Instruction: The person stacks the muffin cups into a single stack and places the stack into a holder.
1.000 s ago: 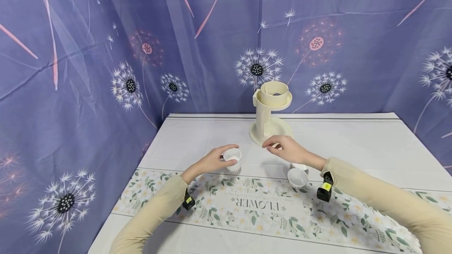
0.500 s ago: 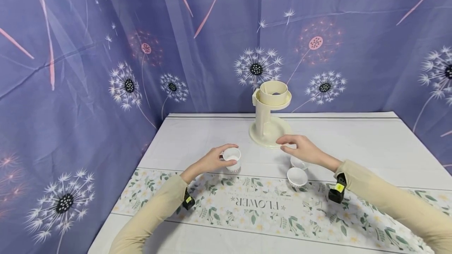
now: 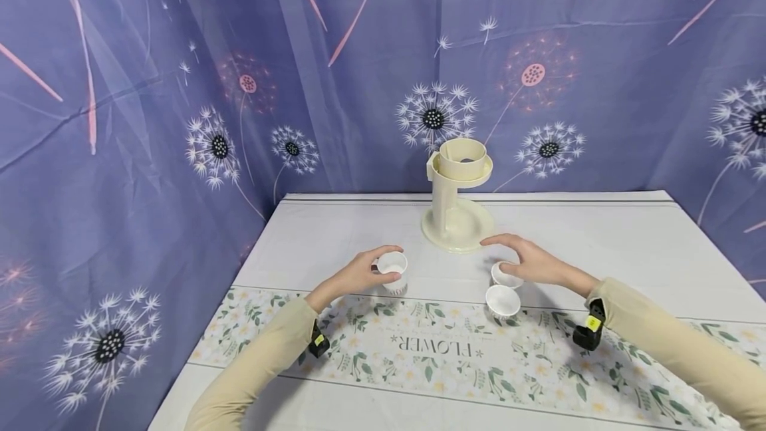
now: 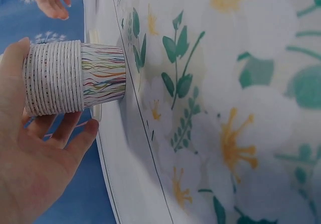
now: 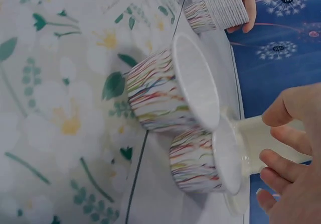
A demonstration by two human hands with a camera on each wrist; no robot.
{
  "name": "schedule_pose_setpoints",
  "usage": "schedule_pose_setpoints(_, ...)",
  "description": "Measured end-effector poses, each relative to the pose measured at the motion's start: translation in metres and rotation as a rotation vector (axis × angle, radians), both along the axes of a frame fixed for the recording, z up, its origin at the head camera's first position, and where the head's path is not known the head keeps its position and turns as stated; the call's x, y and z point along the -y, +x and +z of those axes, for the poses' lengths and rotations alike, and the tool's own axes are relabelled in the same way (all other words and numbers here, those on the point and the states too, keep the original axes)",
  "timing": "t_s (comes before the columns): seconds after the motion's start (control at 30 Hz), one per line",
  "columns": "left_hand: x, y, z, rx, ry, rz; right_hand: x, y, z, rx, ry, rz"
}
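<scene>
Where the person's left hand (image 3: 362, 273) works, it grips a stack of paper cups (image 4: 55, 78), thumb on one side, fingers curled round the other. Stack upright, mouth up; many white rims nested close together, one wall below them showing thin wavy lines in several colours. Its base sits low at the desk (image 3: 586, 231); contact underneath hard to make out.

Right hand (image 3: 529, 261) grasps nothing; thumb and fingers spread apart, beside and above two single cups. Its thumb overlaps the mouth of the farther cup (image 5: 198, 161) in the head view; whether it touches the rim, cannot tell.

Nearer cup (image 3: 503, 301) stands upright just beside the farther one, on the person's side of it. Both mouth up, white inside, same coloured lines outside. Pair well apart from the stack, off to its right.

Beyond the hands, toward the back of the desk: a cream stand (image 3: 444, 205). Round dish-like base, single column, ring at the top with a short open cylinder seated in it.

White cloth over the desk, floral band (image 3: 439, 368) across it, "FLOWER" upside down from the person's side. Purple-blue curtain (image 3: 359, 118) behind, dandelion print.
</scene>
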State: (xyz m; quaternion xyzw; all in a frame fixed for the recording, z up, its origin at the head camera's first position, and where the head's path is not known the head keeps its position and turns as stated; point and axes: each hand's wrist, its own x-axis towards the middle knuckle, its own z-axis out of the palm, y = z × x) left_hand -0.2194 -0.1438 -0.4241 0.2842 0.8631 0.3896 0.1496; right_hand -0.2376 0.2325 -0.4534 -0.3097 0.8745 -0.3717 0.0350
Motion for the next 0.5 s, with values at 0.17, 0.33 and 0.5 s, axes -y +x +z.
schedule_pose_setpoints(0.17, 0.0, 0.0, 0.0, -0.003, 0.004, 0.0, -0.006, 0.002, -0.005, 0.058, -0.006, 0.033)
schedule_pose_setpoints(0.33, 0.0, 0.0, 0.0, 0.001, 0.012, 0.009, -0.009, 0.004, -0.007, 0.094, 0.008, 0.044)
schedule_pose_setpoints(0.5, 0.0, 0.0, 0.0, 0.005, 0.012, 0.006, -0.012, 0.007, -0.009, 0.159, 0.027, 0.051)
